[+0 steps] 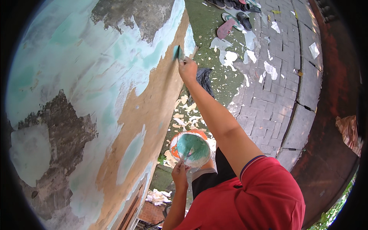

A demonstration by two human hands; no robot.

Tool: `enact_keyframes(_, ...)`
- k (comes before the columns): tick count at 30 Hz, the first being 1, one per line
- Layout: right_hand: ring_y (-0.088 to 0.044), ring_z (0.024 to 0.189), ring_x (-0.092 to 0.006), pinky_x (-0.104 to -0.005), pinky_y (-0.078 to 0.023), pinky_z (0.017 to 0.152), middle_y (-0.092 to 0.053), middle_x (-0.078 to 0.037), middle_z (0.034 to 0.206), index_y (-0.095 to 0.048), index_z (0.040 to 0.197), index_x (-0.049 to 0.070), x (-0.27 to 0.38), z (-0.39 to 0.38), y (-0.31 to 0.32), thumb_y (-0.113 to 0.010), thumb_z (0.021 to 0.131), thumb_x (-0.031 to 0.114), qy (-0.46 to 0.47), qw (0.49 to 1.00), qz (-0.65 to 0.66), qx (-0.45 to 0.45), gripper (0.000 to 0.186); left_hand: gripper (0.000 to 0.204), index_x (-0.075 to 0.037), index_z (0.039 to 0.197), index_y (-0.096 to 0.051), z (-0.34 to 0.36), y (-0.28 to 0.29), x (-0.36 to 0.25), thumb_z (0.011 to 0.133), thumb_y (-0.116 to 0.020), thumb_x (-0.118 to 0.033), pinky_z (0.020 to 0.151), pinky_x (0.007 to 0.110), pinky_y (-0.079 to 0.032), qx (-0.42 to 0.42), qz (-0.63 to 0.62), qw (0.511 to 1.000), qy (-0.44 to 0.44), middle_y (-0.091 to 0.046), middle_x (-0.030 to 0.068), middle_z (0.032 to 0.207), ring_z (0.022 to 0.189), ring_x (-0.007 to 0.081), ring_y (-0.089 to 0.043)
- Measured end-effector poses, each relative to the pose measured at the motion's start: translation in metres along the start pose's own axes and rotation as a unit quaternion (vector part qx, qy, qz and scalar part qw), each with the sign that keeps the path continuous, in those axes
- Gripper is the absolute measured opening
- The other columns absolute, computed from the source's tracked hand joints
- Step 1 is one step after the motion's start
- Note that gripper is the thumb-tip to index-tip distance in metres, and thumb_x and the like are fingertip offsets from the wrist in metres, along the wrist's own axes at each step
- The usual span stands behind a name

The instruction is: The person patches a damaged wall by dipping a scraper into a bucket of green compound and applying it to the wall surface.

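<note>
My right hand [188,69] reaches up along the wall [147,90], closed on a putty knife [176,52] with a teal-smeared blade. The blade is at the tan strip between the pale coating and the wall's edge; whether it touches is hard to tell. Lower down, my left hand [180,174] is closed at the near rim of a round bucket [204,156], apparently on its thin wire handle. Orange and white show on the bucket, and green-teal paste [188,143] coats its inside. A small stick-like thing stands in the paste, its kind unclear.
Bare grey patches [57,130] break the wall's white and teal coating. Paint flakes [230,59] litter the green ground and grey paving [264,119]. Sandals [226,28] lie at the far end. A black plastic bag [205,79] sits by the wall's foot. A dark red ledge [326,126] runs along the right.
</note>
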State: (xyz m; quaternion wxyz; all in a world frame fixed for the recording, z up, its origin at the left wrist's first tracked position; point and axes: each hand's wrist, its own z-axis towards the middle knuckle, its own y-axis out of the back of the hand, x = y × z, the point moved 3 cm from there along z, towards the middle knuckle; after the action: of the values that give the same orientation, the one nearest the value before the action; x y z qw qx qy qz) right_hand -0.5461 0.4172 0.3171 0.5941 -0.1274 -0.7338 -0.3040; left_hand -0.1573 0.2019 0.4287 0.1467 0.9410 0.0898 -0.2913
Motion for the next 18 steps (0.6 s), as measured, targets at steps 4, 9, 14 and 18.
enact_keyframes(4, -0.064, 0.077, -0.0417, -0.0437, -0.051, 0.069, -0.065, -0.026, 0.086, -0.068, 0.1, 0.0, 0.028, -0.033, 0.001, -0.062, 0.086, 0.012, 0.063, 0.996, 0.049, 0.033, 0.019, 0.033, 0.009, 0.121, -0.059, -0.002, 0.008, 0.005, 0.093, -0.053, -0.008, 0.077, 0.031, -0.057, -0.024, -0.001, 1.0, 0.011, -0.059, 0.0076, 0.089, 0.078, 0.0169, -0.062)
enact_keyframes(9, -0.066, 0.071, -0.0243, -0.0361, -0.052, 0.065, -0.066, -0.018, 0.081, -0.067, 0.104, -0.001, 0.023, -0.076, 0.03, -0.062, 0.089, 0.014, -0.012, 0.991, 0.119, 0.061, 0.021, 0.033, 0.008, 0.12, -0.058, -0.002, 0.017, 0.013, 0.092, -0.053, -0.009, 0.077, 0.031, -0.056, -0.041, -0.006, 0.999, 0.01, -0.06, 0.007, 0.086, 0.075, 0.0164, -0.063)
enact_keyframes(14, -0.068, 0.075, -0.0348, -0.0395, -0.052, 0.068, -0.067, -0.023, 0.084, -0.067, 0.095, -0.003, -0.003, -0.063, 0.049, -0.064, 0.087, 0.017, -0.084, 0.992, 0.077, 0.048, 0.021, 0.034, 0.008, 0.12, -0.057, -0.008, 0.015, 0.005, 0.092, -0.052, -0.009, 0.077, 0.032, -0.056, -0.04, -0.011, 0.999, -0.01, -0.06, 0.0065, 0.082, 0.075, 0.0158, -0.062)
enact_keyframes(18, -0.066, 0.067, -0.0337, -0.0386, -0.052, 0.065, -0.067, -0.021, 0.081, -0.066, 0.097, -0.003, 0.031, -0.118, 0.057, -0.063, 0.088, 0.017, -0.043, 0.988, 0.085, 0.125, 0.022, 0.034, 0.009, 0.121, -0.056, -0.017, 0.031, 0.004, 0.093, -0.051, -0.01, 0.079, 0.033, -0.056, -0.063, -0.018, 0.998, -0.016, -0.06, 0.0069, 0.082, 0.075, 0.0156, -0.062)
